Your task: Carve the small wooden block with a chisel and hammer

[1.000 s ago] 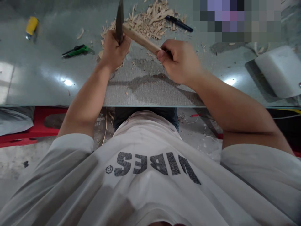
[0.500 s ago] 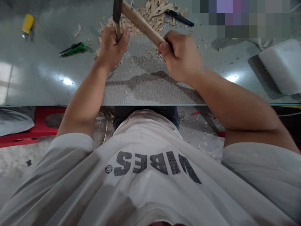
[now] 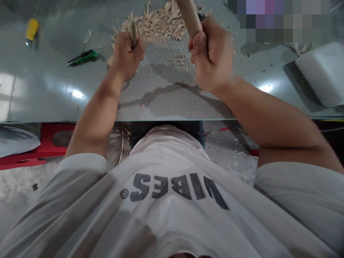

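Observation:
My left hand (image 3: pixel 128 52) is wrapped round an upright chisel (image 3: pixel 133 34). Its rounded wooden end sticks up above the fist; the blade is hidden below. A pale wooden piece (image 3: pixel 110 61) shows in part beneath this hand. In my right hand (image 3: pixel 213 55), closed and raised over the table, is a hammer (image 3: pixel 190 16) gripped by its wooden handle. The hammer's head is past the top edge of the view. Wood chips (image 3: pixel 161 27) lie heaped just beyond and between the hands.
On the glass-topped table (image 3: pixel 88 107) a green utility knife (image 3: pixel 83 57) lies left of my left hand, with a yellow-handled tool (image 3: pixel 32 30) farther left. A white block (image 3: pixel 322 73) stands at the right. A red stool (image 3: pixel 56 138) is below the table edge.
The hammer has swung up and right, away from the chisel's end, and its head has left the view. My left hand has stayed nearly in place, still gripping the chisel.

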A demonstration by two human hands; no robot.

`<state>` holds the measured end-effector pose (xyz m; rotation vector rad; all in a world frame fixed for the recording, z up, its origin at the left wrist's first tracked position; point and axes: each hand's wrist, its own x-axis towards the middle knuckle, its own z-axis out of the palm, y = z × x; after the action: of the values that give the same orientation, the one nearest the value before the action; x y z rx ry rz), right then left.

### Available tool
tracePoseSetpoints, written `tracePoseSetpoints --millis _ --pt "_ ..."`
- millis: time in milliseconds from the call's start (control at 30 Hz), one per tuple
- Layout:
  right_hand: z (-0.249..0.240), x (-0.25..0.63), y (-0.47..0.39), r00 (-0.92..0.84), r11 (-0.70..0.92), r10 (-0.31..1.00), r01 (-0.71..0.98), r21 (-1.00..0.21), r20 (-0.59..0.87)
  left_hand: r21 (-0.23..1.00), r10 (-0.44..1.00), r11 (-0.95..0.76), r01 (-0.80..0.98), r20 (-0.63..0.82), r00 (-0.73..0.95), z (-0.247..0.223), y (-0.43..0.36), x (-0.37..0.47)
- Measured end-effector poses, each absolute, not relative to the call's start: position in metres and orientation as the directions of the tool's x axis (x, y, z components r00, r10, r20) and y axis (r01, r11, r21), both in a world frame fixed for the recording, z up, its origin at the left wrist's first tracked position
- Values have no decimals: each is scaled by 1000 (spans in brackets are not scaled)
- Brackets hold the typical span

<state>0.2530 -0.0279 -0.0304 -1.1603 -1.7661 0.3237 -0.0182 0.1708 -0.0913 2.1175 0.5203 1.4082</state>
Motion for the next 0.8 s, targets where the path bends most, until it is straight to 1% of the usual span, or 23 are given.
tracePoseSetpoints --millis 167,267,333,400,433,533,600,700,800 --pt "-28 253 -30 -189 471 865 623 -624 465 655 613 -755 31 688 387 -91 168 -19" --pt "-26 252 -32 -147 493 840 606 -624 522 656 607 -754 21 685 402 -91 167 -18" --pt "-25 251 -34 -110 529 809 563 -635 577 662 613 -749 -18 704 358 -91 166 -15" --pt "-24 251 -35 -114 559 791 536 -633 601 648 608 -759 -60 739 291 -91 168 -11" --pt "-25 251 -36 -132 565 789 539 -624 600 631 595 -772 -81 761 258 -91 170 -10" --pt "-26 252 -36 -189 557 801 584 -591 568 590 542 -793 -154 798 265 -91 176 -9" --pt "-27 252 -35 -199 546 810 600 -584 552 604 548 -774 -190 789 278 -91 177 -8" --pt "-28 253 -35 -200 533 818 616 -580 540 617 569 -756 -219 785 248 -90 172 -8" --pt "-29 254 -33 -197 527 818 630 -570 540 658 606 -723 -209 750 265 -84 159 -9"
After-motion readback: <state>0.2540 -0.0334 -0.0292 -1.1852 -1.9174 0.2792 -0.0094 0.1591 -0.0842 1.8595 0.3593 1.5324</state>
